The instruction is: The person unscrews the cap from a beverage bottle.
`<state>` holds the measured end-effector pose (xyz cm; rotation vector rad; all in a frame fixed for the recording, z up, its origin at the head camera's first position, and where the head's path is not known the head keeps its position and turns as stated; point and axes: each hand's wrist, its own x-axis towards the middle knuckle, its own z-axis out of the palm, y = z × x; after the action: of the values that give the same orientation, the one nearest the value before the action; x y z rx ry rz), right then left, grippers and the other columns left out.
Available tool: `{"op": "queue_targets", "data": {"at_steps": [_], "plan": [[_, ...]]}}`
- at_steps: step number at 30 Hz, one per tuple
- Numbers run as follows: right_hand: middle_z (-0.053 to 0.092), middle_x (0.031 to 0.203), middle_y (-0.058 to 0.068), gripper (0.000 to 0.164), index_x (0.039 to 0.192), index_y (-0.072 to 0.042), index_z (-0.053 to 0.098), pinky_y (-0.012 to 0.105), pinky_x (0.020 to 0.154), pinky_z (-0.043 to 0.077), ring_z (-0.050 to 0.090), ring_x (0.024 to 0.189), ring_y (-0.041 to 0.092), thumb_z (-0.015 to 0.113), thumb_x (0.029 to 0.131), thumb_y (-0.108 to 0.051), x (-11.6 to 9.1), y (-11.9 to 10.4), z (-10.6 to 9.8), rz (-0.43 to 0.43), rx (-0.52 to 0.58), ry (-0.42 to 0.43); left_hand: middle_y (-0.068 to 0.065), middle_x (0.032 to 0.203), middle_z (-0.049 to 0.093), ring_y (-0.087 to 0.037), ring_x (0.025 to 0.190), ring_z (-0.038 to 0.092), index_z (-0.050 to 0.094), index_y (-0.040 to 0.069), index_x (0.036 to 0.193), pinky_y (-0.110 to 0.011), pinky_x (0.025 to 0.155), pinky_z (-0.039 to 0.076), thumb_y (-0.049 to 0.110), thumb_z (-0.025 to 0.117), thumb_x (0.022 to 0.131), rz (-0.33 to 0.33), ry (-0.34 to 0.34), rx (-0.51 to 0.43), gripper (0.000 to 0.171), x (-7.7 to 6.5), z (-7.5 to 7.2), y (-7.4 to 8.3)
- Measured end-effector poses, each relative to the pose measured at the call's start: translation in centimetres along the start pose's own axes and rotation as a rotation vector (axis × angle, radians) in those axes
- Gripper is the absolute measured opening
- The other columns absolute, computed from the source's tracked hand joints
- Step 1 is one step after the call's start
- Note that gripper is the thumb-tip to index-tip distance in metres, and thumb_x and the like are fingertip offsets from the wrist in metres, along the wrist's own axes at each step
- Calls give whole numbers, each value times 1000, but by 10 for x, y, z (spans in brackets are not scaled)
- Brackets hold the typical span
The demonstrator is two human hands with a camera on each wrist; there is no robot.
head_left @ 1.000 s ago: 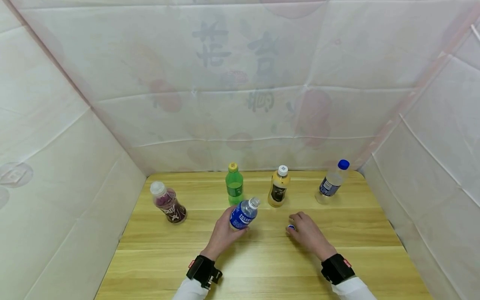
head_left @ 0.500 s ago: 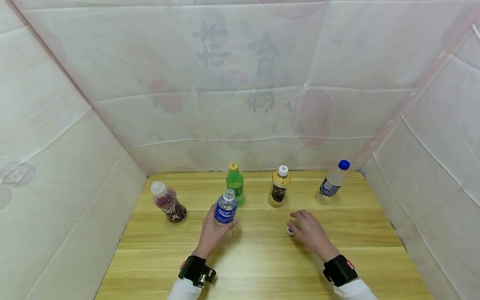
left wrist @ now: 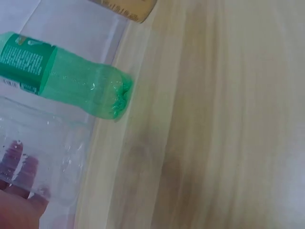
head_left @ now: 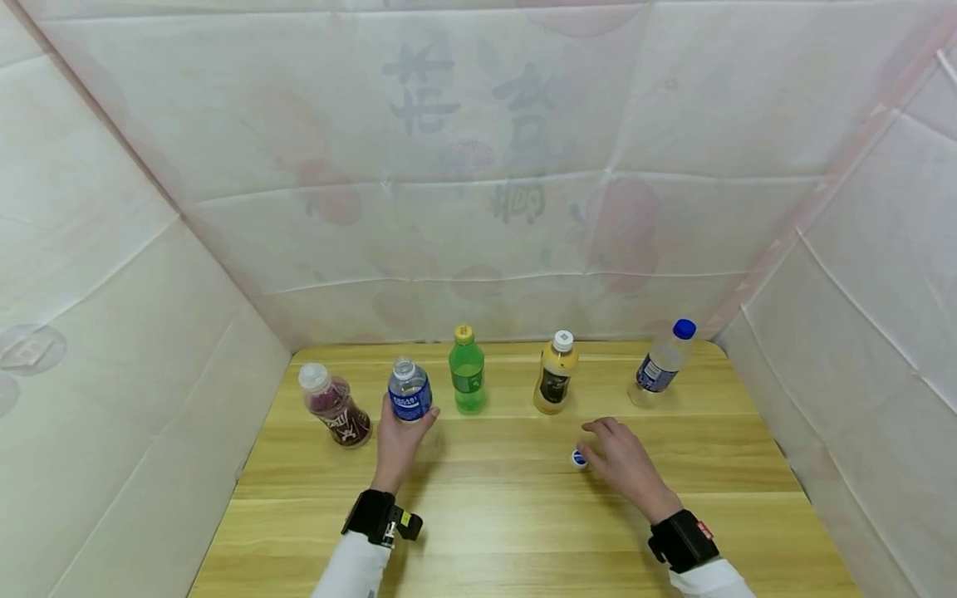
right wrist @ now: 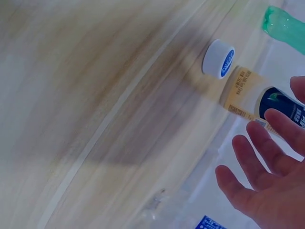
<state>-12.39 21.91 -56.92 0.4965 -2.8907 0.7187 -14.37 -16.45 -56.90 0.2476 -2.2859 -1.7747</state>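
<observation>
One purple bottle (head_left: 344, 413) stands leftmost; next, the left hand (head_left: 399, 440) grips the uncapped blue-labelled bottle (head_left: 409, 399), best kept upright and clear of the green bottle (head_left: 468, 375). Then the white cap (head_left: 579, 459) lies just beside the right hand (head_left: 622, 463), whose loosely spread fingers should avoid nudging it

In the head view, the left hand (head_left: 399, 444) covers part of the clear, blue-labelled plastic bottle (head_left: 409, 396); print on the small, round white-and-blue cap (head_left: 579, 458) is too tiny to read. The wrist views' edges crop the green plastic bottle (left wrist: 74, 81) and the right hand (right wrist: 271, 176).
</observation>
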Motion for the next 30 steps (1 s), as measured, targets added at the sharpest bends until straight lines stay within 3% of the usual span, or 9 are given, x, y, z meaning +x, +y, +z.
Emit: {"op": "queue_targets", "data": {"at_steps": [10, 30], "plan": [[63, 125, 20, 41, 128, 0, 66, 54, 92, 55, 63, 113, 36, 77, 96, -24, -1, -3, -2, 5, 26, 6, -22, 145, 53, -39, 137, 49, 34, 9, 155, -56, 115, 38, 27, 88, 85, -60, 17, -60, 90, 18, 7, 0], [64, 123, 16, 35, 122, -1, 70, 53, 93, 54, 62, 113, 36, 80, 93, -19, -3, -9, -2, 11, 43, 6, -25, 144, 52, -42, 135, 49, 33, 6, 155, -58, 114, 39, 24, 87, 85, -87, 19, -54, 90, 33, 24, -30]]}}
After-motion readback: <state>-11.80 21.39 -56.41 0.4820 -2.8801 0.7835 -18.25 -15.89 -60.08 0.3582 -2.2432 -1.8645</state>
